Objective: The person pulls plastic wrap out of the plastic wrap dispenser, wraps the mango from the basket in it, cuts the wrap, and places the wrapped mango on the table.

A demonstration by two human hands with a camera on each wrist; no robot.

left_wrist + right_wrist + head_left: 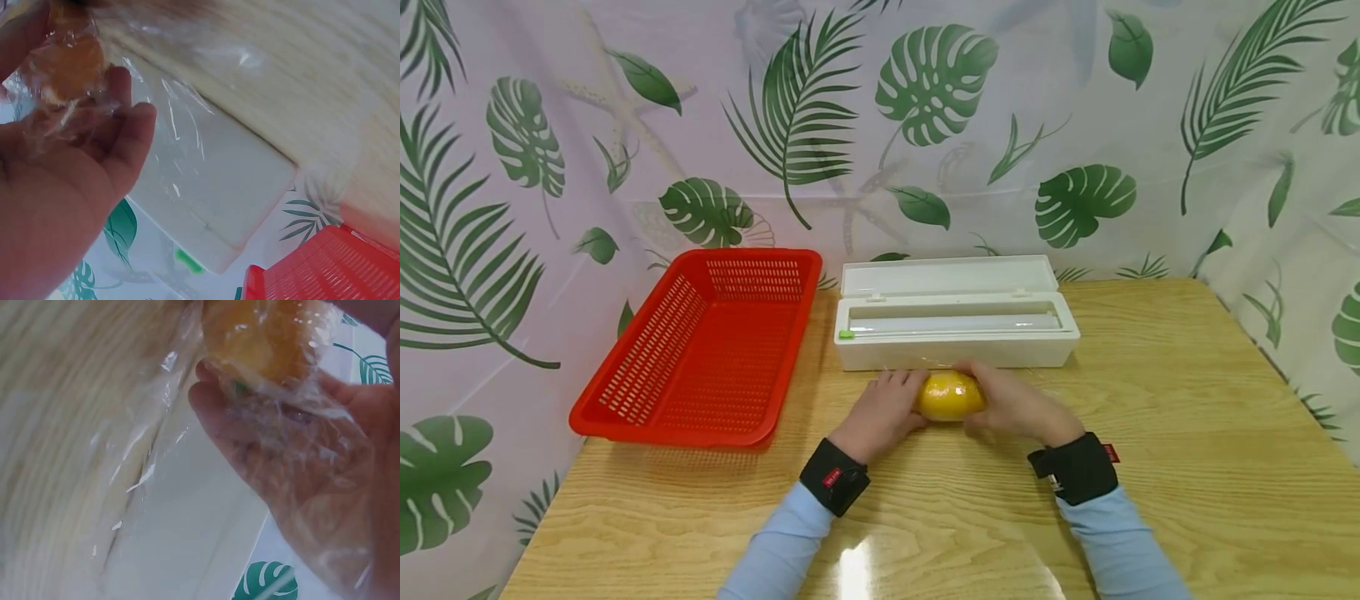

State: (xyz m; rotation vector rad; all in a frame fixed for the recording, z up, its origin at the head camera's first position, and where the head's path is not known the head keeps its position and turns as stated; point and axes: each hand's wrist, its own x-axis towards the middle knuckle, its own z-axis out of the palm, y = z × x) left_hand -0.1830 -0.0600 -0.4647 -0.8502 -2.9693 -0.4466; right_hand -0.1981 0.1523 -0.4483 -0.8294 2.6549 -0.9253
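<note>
Between my two hands, just in front of the white box, is a smooth yellow oval fruit (950,397) wrapped in shiny cling film (181,119). My left hand (886,410) grips its left end, thumb on the near side. From the other end my right hand (1017,403) holds it, fingers on the far side and thumb nearer me. In the right wrist view, loose film (325,481) hangs over the palm and trails across the wood. The fruit (256,344) looks orange there, partly cut off by the frame's top edge.
Behind the hands stands a white cling film dispenser box (955,353), its lid (951,277) raised, with a film roll (955,323) inside and a green slider (847,334) at the left. A red perforated basket (700,435) sits at the left of the wooden table (1187,467). A leaf-print curtain hangs behind.
</note>
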